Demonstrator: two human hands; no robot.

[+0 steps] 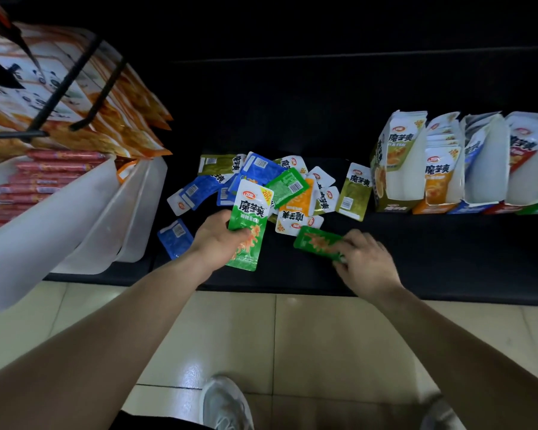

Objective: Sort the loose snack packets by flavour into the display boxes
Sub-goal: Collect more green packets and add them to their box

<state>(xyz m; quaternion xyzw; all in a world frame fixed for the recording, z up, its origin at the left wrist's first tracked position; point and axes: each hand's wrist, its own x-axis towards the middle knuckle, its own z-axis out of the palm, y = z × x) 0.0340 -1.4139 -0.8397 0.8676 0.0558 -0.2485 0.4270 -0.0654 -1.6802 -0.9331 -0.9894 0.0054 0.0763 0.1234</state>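
Note:
A heap of loose snack packets [288, 189], blue, green, olive and orange, lies on the black shelf [448, 252]. My left hand [216, 238] grips an upright green packet [250, 225] by its lower half, just in front of the heap. A second green packet [319, 242] lies flat on the shelf, and my right hand [365, 260] pinches its near end. Display boxes stand in a row at the right: an olive one [396, 169], an orange one [441, 181], a blue one [482, 169] and a red-and-green one [528, 162].
White plastic bins [84, 218] holding red sausage sticks [41, 175] stand at the left, under hanging orange snack bags [84, 97] on black hooks. One blue packet [176, 238] lies apart by my left wrist. Beige floor tiles [308, 336] and a shoe [225, 401] lie below.

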